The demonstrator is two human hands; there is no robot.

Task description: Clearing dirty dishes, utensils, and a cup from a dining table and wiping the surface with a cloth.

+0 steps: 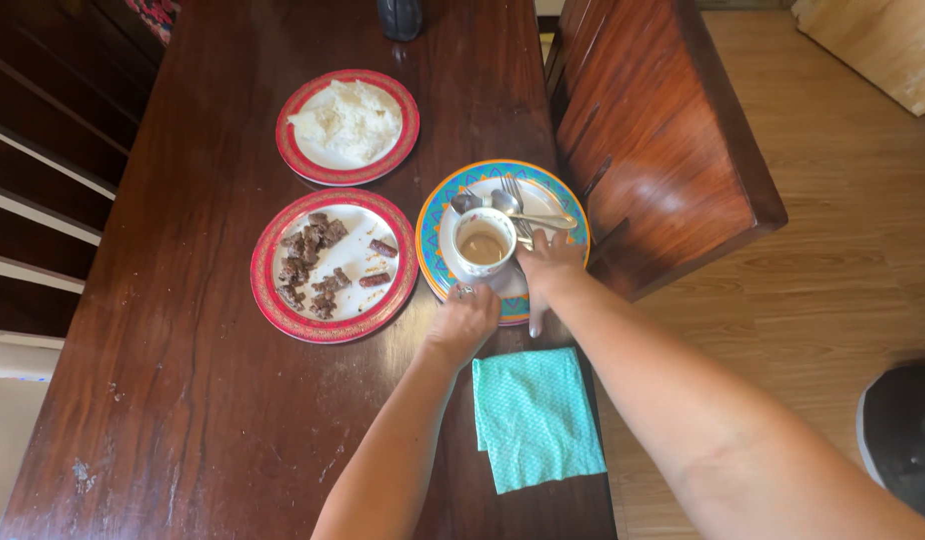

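Both hands were at the near rim of the blue plate (558, 195). Left hand (466, 318) curled on the rim nearest the person, fingers closed on the edge. Right hand (549, 268) lay flat on the plate's right part, fingers apart, thumb hanging past the rim, touching it, not clamped.

The plate sat on the surface (183, 400), not lifted. On it: a saucer (451, 250) w/ cup (484, 241) holding a little brown drink, plus spoon & fork (518, 205) behind the cup. So the used pieces were already stacked; carrying off looked undone.

Left of it: meat plate (333, 264), part eaten; beyond, rice plate (348, 125), both red-rimmed, untouched. Teal cloth (536, 415) folded near the edge, just below the hands.

No packages, labels or signs seen. Dark object (400, 17) at the far end, can't tell what.
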